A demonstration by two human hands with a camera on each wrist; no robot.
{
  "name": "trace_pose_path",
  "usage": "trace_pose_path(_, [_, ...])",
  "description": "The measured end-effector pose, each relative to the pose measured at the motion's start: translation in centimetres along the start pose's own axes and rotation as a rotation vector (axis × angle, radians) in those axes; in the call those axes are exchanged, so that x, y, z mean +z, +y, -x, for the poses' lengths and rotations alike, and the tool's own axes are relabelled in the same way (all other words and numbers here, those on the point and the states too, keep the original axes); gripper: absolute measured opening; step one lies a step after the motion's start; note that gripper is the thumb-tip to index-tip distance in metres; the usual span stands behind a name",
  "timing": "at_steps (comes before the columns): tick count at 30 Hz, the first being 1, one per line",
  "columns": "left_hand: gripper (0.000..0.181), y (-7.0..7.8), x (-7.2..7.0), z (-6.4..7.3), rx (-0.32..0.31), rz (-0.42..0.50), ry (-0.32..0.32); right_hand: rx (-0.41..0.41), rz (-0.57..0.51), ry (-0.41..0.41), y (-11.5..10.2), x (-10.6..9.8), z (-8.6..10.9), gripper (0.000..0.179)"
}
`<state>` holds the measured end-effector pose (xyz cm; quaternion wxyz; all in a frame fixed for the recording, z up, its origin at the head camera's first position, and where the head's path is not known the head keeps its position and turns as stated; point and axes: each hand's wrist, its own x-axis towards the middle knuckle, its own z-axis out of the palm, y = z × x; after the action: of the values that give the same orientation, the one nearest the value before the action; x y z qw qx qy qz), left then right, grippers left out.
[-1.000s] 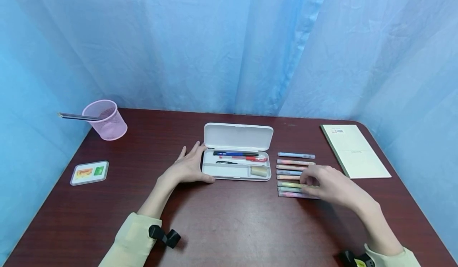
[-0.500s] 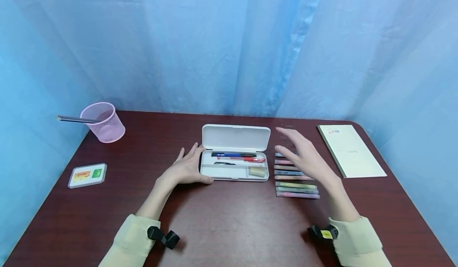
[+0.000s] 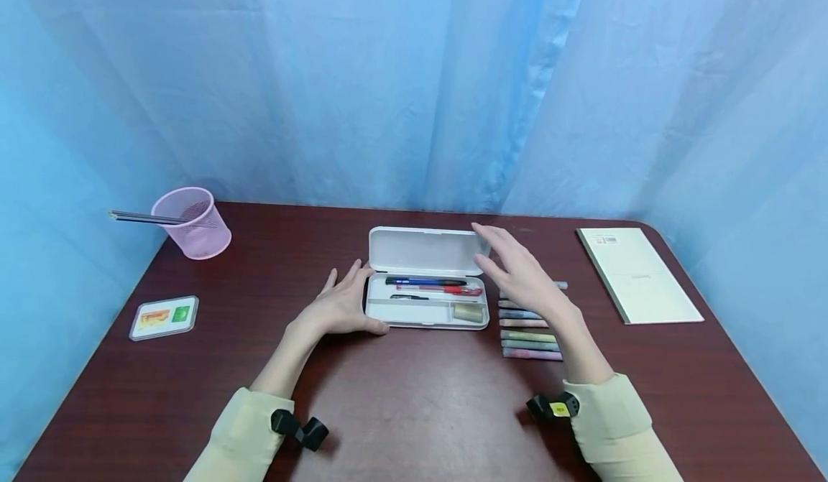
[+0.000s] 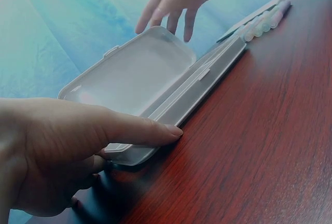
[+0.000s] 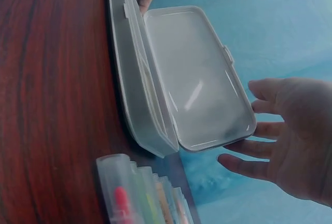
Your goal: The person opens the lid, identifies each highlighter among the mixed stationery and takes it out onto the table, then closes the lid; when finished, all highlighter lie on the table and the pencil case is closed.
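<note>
A white pencil case (image 3: 407, 313) lies on the table, its lid (image 3: 423, 251) raised toward the back. Inside are a blue pen (image 3: 423, 281), a red-capped pen (image 3: 462, 290), a slim black-tipped pen (image 3: 409, 297) and a beige block (image 3: 467, 312) in the front compartment. My left hand (image 3: 339, 307) holds the case's left end, thumb (image 4: 150, 131) on the front edge, fingers around the far side. My right hand (image 3: 524, 274) is at the lid's right edge with fingers spread; in the right wrist view the fingers (image 5: 249, 149) reach behind the lid's corner.
A row of several coloured markers (image 3: 530, 346) lies right of the case, partly under my right forearm. A cream notebook (image 3: 640, 274) is at the far right. A pink mesh pen cup (image 3: 200, 238) with thin dark sticks and a small flat case (image 3: 164, 317) stand left.
My right hand has left the markers, risen and moved left to the lid's right edge. The left hand has stayed at the case's left end.
</note>
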<state>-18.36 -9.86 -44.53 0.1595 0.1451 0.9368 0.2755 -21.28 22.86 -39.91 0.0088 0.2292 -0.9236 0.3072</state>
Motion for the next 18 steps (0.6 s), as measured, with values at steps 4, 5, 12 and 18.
trace_pose_path(4, [0.109,0.02,0.15,-0.07,0.005,0.0,0.004,0.004,0.04,0.0,-0.19,0.1,0.16,0.058])
trace_pose_path(5, [0.109,0.02,0.17,-0.09,0.005,-0.002,0.004,0.005,0.046,0.004,-0.2,0.1,0.23,0.057])
trace_pose_path(12, [0.111,0.05,0.09,-0.23,0.01,-0.013,0.004,0.002,0.07,0.036,-0.49,-0.07,0.55,0.049])
trace_pose_path(18, [0.113,0.09,0.22,-0.28,-0.004,0.004,0.015,-0.011,0.082,0.032,-1.05,-0.17,0.72,0.04])
